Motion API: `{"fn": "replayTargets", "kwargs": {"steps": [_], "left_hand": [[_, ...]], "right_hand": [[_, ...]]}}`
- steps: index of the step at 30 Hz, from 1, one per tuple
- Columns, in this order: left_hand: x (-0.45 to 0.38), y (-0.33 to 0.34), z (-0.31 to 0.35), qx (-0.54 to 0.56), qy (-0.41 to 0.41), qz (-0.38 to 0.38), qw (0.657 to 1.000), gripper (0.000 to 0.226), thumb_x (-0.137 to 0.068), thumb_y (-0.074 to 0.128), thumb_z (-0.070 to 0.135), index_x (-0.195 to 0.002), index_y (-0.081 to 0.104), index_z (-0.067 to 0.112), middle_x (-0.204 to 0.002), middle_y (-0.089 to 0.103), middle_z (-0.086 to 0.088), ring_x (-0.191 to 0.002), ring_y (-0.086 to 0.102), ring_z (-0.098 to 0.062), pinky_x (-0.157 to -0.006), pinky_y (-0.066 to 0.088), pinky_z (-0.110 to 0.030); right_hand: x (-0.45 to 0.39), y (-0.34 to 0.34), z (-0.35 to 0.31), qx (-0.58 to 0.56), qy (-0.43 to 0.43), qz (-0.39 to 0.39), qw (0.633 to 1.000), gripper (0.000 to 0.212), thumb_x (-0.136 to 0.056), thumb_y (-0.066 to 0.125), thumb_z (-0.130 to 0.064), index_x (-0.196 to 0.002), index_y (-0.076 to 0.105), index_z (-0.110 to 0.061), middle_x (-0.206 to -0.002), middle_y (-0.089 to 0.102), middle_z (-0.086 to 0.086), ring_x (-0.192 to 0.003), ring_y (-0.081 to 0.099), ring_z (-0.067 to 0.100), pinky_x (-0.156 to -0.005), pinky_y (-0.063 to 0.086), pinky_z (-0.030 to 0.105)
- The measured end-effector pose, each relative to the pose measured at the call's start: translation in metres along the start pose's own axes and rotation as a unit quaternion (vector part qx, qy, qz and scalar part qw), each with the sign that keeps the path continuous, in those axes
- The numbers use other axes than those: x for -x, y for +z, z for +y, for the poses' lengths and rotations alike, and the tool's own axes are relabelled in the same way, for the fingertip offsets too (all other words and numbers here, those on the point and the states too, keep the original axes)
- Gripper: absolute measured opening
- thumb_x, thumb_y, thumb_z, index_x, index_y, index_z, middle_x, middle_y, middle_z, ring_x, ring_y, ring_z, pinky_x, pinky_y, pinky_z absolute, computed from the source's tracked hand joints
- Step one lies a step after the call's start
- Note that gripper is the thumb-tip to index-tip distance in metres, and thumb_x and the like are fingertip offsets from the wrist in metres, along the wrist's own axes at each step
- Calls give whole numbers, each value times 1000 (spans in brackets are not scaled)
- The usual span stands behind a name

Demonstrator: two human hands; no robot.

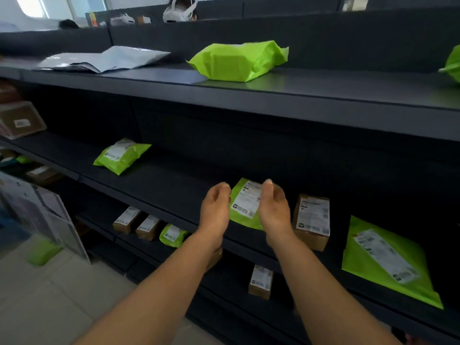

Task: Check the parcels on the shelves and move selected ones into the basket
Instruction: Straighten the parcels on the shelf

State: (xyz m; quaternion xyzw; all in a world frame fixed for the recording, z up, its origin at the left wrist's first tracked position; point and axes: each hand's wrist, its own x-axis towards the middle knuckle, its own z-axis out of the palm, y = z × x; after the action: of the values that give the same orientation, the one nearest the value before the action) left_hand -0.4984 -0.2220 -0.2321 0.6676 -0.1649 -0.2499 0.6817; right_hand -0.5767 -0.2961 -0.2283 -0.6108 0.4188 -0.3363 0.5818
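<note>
Right between the two hands lies a small green parcel [245, 207], label up, on the middle shelf [174, 185] of the dark rack. The left hand [216, 211] sits just to its left, palm turned inward, fingers loosely curled and holding nothing; whether its fingertips touch the bag cannot be told. The right hand [272, 207] is just to the parcel's right, fingers [268, 185] bent over the bag's upper right corner and covering part of the label, though a real grip is not clear. Just right of those fingers stands a brown box [312, 221], and farther right lies a large flat green bag [388, 262]. Well to the left of the left hand, on the same shelf, sits another green bag [122, 155]. Above the fingers, the top shelf carries a bulky green parcel [239, 61] and a grey mailer [104, 58].
</note>
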Motion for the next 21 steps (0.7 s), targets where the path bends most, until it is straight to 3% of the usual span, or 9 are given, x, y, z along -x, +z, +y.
{"fn": "replayTargets", "kwargs": {"steps": [2, 4, 6, 8, 11, 14, 18, 21], "left_hand": [[-15, 5, -7, -4, -13, -4, 1000, 25, -100, 44, 37, -121, 52, 26, -99, 59, 14, -89, 56, 2, -69, 43, -16], [-29, 8, -13, -12, -27, -8, 1000, 26, -100, 44, 37, -123, 51, 26, -103, 59, 12, -89, 55, 2, -68, 41, -15], [-45, 9, -21, -28, -38, -14, 999, 32, -100, 44, 37, -128, 50, 25, -119, 58, 6, -104, 57, -8, -81, 41, -19], [-63, 10, -29, -41, -51, -20, 998, 40, -100, 44, 37, -137, 46, 23, -131, 54, 2, -115, 52, -13, -90, 38, -24], [-89, 13, -37, -53, -72, -39, 995, 46, -99, 45, 38, -142, 42, 21, -133, 53, -1, -108, 54, -13, -82, 42, -22], [-112, 17, -44, -66, -87, -67, 992, 48, -99, 47, 37, -144, 40, 21, -127, 55, 2, -99, 56, -12, -67, 45, -18], [-137, 19, -54, -87, -96, -106, 986, 50, -100, 45, 35, -147, 36, 21, -139, 50, -1, -111, 55, -16, -86, 47, -28], [-151, 16, -61, -95, -108, -115, 983, 44, -102, 42, 29, -145, 39, 18, -131, 51, 1, -106, 54, -14, -82, 46, -27]], "right_hand": [[-14, -4, 8, 8, 13, 3, 1000, 42, -103, 29, -45, -130, 46, -18, -91, 56, -9, -76, 54, 6, -63, 43, 21], [-26, -2, 18, 22, 34, -4, 999, 50, -103, 28, -46, -142, 40, -16, -112, 59, -3, -95, 58, 15, -77, 43, 25], [-38, 2, 29, 39, 59, -5, 998, 57, -102, 28, -49, -150, 30, -18, -140, 50, 7, -123, 50, 26, -93, 38, 29], [-50, 5, 39, 52, 78, -3, 996, 59, -102, 29, -49, -153, 25, -19, -149, 41, 9, -132, 43, 28, -96, 34, 28], [-65, 12, 50, 67, 110, -1, 992, 64, -101, 30, -51, -155, 13, -22, -155, 32, 8, -137, 39, 28, -99, 34, 28], [-81, 20, 59, 70, 146, 23, 987, 72, -98, 33, -55, -156, 3, -24, -159, 24, 6, -140, 33, 30, -111, 35, 41], [-99, 28, 68, 69, 181, 57, 979, 74, -98, 36, -53, -155, -2, -25, -161, 18, 6, -144, 27, 30, -113, 31, 43], [-106, 32, 73, 75, 198, 68, 975, 71, -100, 36, -49, -156, 1, -24, -157, 27, 8, -139, 35, 31, -105, 39, 41]]}}
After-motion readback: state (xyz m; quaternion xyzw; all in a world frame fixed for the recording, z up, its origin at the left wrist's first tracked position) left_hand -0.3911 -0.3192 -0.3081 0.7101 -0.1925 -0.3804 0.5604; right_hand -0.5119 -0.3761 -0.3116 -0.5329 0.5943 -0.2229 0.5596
